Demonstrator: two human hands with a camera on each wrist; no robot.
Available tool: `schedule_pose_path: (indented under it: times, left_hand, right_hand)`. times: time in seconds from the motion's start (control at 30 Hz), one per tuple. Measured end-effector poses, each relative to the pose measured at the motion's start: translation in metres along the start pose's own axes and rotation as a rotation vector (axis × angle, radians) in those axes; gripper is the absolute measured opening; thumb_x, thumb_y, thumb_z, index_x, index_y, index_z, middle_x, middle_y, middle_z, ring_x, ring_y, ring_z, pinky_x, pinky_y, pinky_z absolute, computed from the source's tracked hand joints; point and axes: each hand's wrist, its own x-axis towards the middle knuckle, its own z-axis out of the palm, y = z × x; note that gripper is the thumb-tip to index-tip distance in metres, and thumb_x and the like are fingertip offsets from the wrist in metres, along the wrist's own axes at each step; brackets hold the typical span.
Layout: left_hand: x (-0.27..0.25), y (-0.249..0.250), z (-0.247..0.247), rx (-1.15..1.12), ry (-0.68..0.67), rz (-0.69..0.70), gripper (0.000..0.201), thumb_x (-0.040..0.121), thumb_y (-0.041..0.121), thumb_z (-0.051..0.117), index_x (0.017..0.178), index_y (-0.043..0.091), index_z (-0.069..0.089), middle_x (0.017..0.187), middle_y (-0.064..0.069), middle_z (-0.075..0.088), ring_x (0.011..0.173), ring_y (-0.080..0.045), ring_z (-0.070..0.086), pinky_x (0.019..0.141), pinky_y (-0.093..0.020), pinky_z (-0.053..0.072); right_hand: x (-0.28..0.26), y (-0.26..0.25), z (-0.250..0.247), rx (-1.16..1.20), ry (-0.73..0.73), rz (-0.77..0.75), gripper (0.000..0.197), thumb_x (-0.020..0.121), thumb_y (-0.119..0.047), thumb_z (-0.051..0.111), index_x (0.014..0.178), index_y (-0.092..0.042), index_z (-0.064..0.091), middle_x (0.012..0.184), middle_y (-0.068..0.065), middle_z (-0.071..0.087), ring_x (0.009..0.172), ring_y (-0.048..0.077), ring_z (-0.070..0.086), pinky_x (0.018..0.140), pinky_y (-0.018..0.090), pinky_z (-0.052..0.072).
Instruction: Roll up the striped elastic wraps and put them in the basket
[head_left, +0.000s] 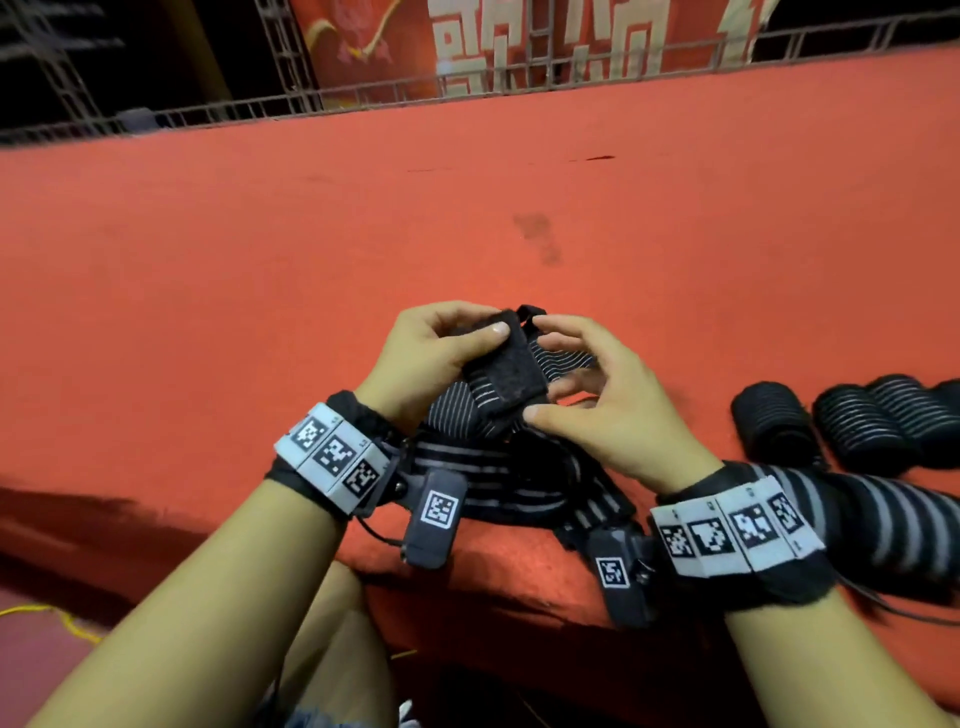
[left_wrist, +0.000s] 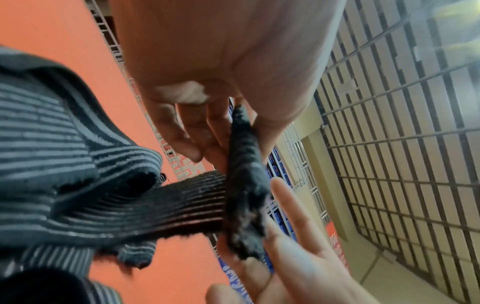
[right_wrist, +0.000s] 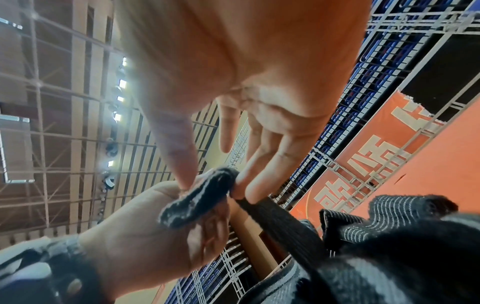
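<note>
My two hands hold a black striped elastic wrap (head_left: 511, 371) just above the red table (head_left: 363, 234), near its front edge. My left hand (head_left: 467, 338) pinches the wrap's fuzzy black fastening tab (left_wrist: 244, 185), thumb on top. From the right, my right hand (head_left: 566, 376) pinches the same tab (right_wrist: 200, 201), thumb at its lower corner and fingers behind it. The rest of the wrap (head_left: 493, 483) lies unrolled in loose folds under my wrists. No basket is in view.
Three rolled wraps (head_left: 774, 421) (head_left: 857, 426) (head_left: 914, 410) lie side by side at the table's right. Another striped wrap (head_left: 893, 525) lies beside my right wrist. A metal railing (head_left: 363, 98) runs along the far edge.
</note>
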Motion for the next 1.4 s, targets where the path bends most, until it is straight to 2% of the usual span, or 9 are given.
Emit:
schedule_pose_path:
  times: [0.17, 0.37, 0.53, 0.67, 0.77, 0.9, 1.17, 1.27, 1.4]
  left_hand:
    - [-0.016, -0.002, 0.02, -0.264, -0.074, -0.077, 0.025, 0.099, 0.011, 0.059, 0.115, -0.008, 0.063, 0.102, -0.024, 0.069, 0.077, -0.015, 0.07, 0.071, -0.025, 0.058]
    - [-0.022, -0.019, 0.022, -0.488, -0.323, -0.117, 0.072, 0.07, -0.006, 0.063, 0.14, -0.002, 0.047, 0.131, -0.029, 0.056, 0.116, -0.039, 0.055, 0.105, -0.057, 0.042]
    - [-0.025, -0.032, 0.021, -0.33, -0.273, 0.001, 0.068, 0.08, -0.006, 0.073, 0.142, 0.003, 0.047, 0.131, -0.017, 0.065, 0.118, -0.028, 0.063, 0.1, -0.039, 0.052]
    - [-0.031, -0.031, 0.023, -0.064, -0.124, 0.088, 0.066, 0.069, -0.001, 0.085, 0.13, 0.01, 0.061, 0.114, -0.002, 0.075, 0.105, -0.015, 0.071, 0.089, -0.025, 0.055]
    - [-0.034, -0.035, 0.022, 0.073, -0.072, 0.132, 0.066, 0.067, 0.005, 0.091, 0.126, 0.017, 0.064, 0.109, 0.001, 0.076, 0.101, -0.015, 0.072, 0.09, -0.028, 0.057]
    - [-0.034, -0.039, 0.014, -0.003, -0.112, 0.087, 0.049, 0.075, 0.01, 0.086, 0.121, 0.014, 0.067, 0.111, -0.003, 0.075, 0.105, -0.021, 0.071, 0.093, -0.035, 0.056]
    - [-0.032, -0.047, 0.01, -0.097, -0.052, 0.014, 0.013, 0.091, -0.002, 0.065, 0.1, -0.001, 0.057, 0.079, -0.002, 0.069, 0.067, -0.011, 0.064, 0.062, -0.025, 0.052]
    - [-0.035, -0.045, 0.012, -0.13, -0.012, 0.008, 0.019, 0.089, -0.001, 0.069, 0.1, 0.005, 0.055, 0.08, -0.014, 0.069, 0.072, -0.019, 0.068, 0.07, -0.029, 0.056]
    - [-0.038, -0.041, 0.01, -0.065, 0.053, 0.052, 0.03, 0.077, 0.003, 0.082, 0.101, 0.009, 0.066, 0.073, -0.001, 0.069, 0.071, -0.013, 0.069, 0.07, -0.026, 0.057]
  right_hand:
    - [0.001, 0.013, -0.001, 0.052, 0.175, 0.026, 0.016, 0.082, -0.023, 0.073, 0.096, -0.027, 0.077, 0.094, -0.006, 0.077, 0.086, 0.016, 0.074, 0.082, 0.048, 0.06]
    - [-0.001, 0.017, -0.008, 0.163, 0.208, 0.115, 0.019, 0.088, 0.0, 0.071, 0.086, -0.018, 0.074, 0.082, 0.004, 0.076, 0.071, 0.016, 0.07, 0.063, 0.036, 0.058]
    - [-0.002, 0.01, -0.01, 0.226, 0.13, 0.161, 0.004, 0.09, -0.013, 0.073, 0.093, -0.012, 0.075, 0.089, 0.012, 0.076, 0.08, 0.023, 0.071, 0.074, 0.043, 0.062]
    - [-0.006, 0.006, -0.005, 0.139, 0.014, 0.112, 0.021, 0.081, -0.035, 0.08, 0.089, -0.015, 0.076, 0.084, 0.007, 0.076, 0.077, 0.014, 0.069, 0.067, 0.035, 0.059]
    - [-0.004, 0.014, 0.001, 0.055, 0.081, 0.07, 0.022, 0.081, -0.034, 0.075, 0.081, -0.011, 0.075, 0.076, 0.009, 0.074, 0.071, 0.027, 0.07, 0.069, 0.052, 0.058]
    - [-0.001, 0.019, 0.0, 0.102, 0.175, 0.109, 0.016, 0.077, -0.031, 0.077, 0.084, -0.016, 0.077, 0.084, 0.004, 0.078, 0.082, 0.025, 0.075, 0.079, 0.053, 0.06]
    - [-0.004, 0.019, -0.015, 0.005, 0.279, 0.168, 0.014, 0.077, -0.025, 0.085, 0.086, -0.02, 0.076, 0.083, -0.002, 0.077, 0.079, 0.015, 0.073, 0.08, 0.05, 0.061]
    - [-0.006, 0.017, -0.015, -0.091, 0.279, 0.159, 0.025, 0.076, -0.021, 0.086, 0.098, -0.023, 0.073, 0.087, -0.003, 0.076, 0.076, 0.016, 0.072, 0.08, 0.046, 0.06]
    - [-0.009, 0.013, -0.013, -0.064, 0.183, 0.112, 0.057, 0.079, -0.004, 0.08, 0.124, -0.032, 0.06, 0.097, 0.001, 0.071, 0.064, 0.014, 0.069, 0.073, 0.037, 0.061]
